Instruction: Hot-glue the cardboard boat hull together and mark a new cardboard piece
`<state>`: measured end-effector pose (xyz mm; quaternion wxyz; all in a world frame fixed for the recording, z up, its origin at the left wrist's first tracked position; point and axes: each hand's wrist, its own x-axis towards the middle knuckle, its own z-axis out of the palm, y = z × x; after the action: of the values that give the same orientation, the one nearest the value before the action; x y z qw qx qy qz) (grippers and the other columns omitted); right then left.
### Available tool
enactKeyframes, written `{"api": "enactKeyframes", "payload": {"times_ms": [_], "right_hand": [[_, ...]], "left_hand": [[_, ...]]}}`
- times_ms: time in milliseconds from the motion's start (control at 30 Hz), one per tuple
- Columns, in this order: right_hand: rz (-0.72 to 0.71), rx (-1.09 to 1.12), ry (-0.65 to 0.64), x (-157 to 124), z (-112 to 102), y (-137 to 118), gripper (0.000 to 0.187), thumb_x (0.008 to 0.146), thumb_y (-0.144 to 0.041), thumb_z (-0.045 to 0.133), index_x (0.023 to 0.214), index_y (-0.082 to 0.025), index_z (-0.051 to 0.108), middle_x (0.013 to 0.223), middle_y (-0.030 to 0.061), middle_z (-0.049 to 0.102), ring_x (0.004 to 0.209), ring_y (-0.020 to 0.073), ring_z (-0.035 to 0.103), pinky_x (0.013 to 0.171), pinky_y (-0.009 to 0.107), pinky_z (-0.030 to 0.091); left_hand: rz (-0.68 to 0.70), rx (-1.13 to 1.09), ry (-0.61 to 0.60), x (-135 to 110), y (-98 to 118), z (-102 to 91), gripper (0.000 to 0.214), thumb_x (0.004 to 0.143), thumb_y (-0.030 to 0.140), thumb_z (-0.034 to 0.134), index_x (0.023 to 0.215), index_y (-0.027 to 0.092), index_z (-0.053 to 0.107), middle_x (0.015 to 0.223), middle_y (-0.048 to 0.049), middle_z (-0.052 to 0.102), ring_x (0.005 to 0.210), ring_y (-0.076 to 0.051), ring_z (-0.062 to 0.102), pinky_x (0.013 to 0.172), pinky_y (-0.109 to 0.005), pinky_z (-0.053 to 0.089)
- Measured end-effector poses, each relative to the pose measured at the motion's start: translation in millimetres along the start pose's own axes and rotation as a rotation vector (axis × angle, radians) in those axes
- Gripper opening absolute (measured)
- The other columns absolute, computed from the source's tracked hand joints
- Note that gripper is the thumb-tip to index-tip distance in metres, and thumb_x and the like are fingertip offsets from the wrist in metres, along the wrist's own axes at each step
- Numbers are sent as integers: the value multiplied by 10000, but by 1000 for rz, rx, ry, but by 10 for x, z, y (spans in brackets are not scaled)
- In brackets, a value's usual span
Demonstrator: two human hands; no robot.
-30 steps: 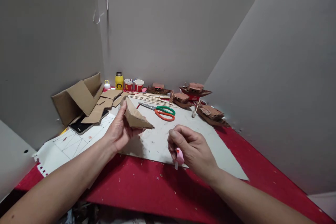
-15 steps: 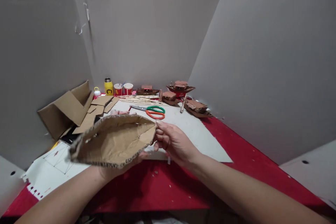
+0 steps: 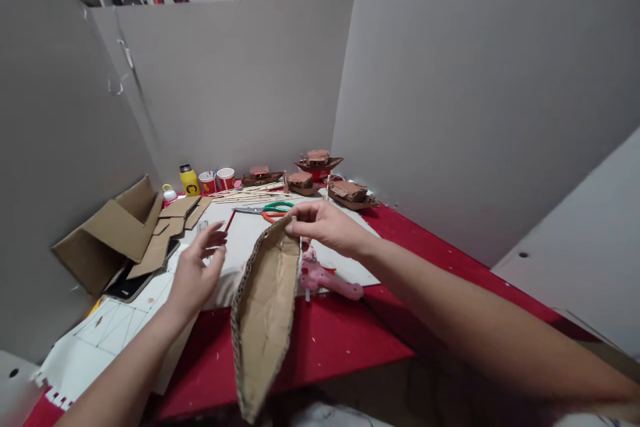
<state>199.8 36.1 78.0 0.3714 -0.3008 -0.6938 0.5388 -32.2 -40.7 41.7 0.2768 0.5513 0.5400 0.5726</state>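
Note:
My right hand (image 3: 323, 225) pinches the far pointed end of a long cardboard boat hull (image 3: 265, 317), which hangs lengthwise toward me over the table's front edge with its hollow inside showing. My left hand (image 3: 196, 271) hovers just left of the hull with its fingers spread and nothing in it. A pink glue gun (image 3: 327, 280) lies on the white board (image 3: 250, 233) under my right wrist.
Green and orange scissors (image 3: 270, 210), thin wooden sticks (image 3: 245, 193), several finished brown model boats (image 3: 320, 177), two red cups (image 3: 216, 180) and a yellow bottle (image 3: 189, 180) sit at the back. Folded cardboard (image 3: 113, 233) lies at the left. Grey partitions surround the red table (image 3: 345, 340).
The hull passed from my left hand to my right and swung from lying crosswise to hanging lengthwise. My left hand let go and opened. The pink glue gun now lies on the board.

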Motion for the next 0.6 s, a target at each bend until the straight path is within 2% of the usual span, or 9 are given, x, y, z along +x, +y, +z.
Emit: {"api": "enactKeyframes", "payload": {"times_ms": [67, 133, 200, 300, 400, 600], "right_hand": [[25, -112, -119, -26, -8, -4, 113, 661, -186, 601, 722, -151, 689, 585, -38, 584, 510, 83, 505, 475, 200, 412], [21, -261, -232, -36, 40, 18, 144, 675, -150, 549, 738, -152, 678, 604, -38, 582, 532, 88, 512, 489, 201, 398], [0, -402, -303, -18, 118, 61, 152, 672, -103, 521, 727, -151, 654, 595, -48, 562, 534, 85, 498, 495, 197, 375], [-20, -503, -313, 49, 220, 146, 125, 647, -51, 531, 663, -147, 609, 546, -65, 505, 517, 75, 443, 477, 190, 314], [-17, -535, -298, 124, 255, 223, 120, 644, -31, 544, 653, -141, 593, 539, -66, 489, 520, 75, 434, 480, 192, 298], [4, -546, -291, 192, 212, 311, 129, 698, -27, 538, 719, -135, 606, 583, -57, 532, 551, 89, 494, 527, 197, 349]], "left_hand": [[-38, -14, -15, -18, 61, -5, 295, 747, 373, 710, 973, 193, 656, 922, -64, 709, 835, -195, 670, 755, -307, 534], [-75, -7, -109, -70, 116, 47, 254, 757, 406, 703, 857, 176, 661, 797, -49, 700, 715, -178, 648, 663, -283, 519], [-63, 75, -228, -137, 130, 129, 224, 757, 391, 706, 790, 173, 670, 737, -34, 683, 677, -161, 617, 636, -261, 489], [-68, 181, -324, -211, 54, 230, 171, 760, 337, 688, 740, 170, 653, 702, -15, 655, 651, -147, 579, 591, -238, 448], [-116, 213, -303, -224, -60, 266, 162, 758, 326, 655, 764, 166, 624, 671, -3, 631, 605, -144, 560, 530, -230, 415], [-112, 327, -317, -166, -145, 285, 186, 762, 248, 562, 875, 145, 667, 793, -44, 710, 713, -190, 633, 627, -265, 458]]}}
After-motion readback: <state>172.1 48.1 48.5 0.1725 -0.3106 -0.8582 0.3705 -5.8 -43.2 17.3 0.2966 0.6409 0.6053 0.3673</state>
